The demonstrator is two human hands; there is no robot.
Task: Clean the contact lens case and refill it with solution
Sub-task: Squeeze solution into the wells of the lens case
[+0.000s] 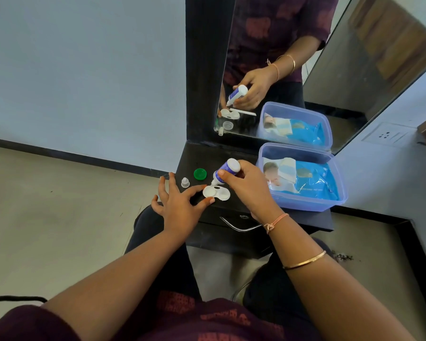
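Right grip (246,190) holding one bottle (228,169), left grip (180,205) pinching one case (217,193), one green cap (200,174)

The white lens case (216,193) lay uncapped on the black surface (221,152). The blue-and-white solution bottle (226,171) tilted nozzle-down just above it. Its green cap (200,174) lay nearby.

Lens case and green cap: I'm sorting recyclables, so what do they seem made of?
Lens case: probably white plastic, smooth and faintly glossy, with two moulded round wells. Green cap: probably plastic too, uniform colour with a soft sheen.
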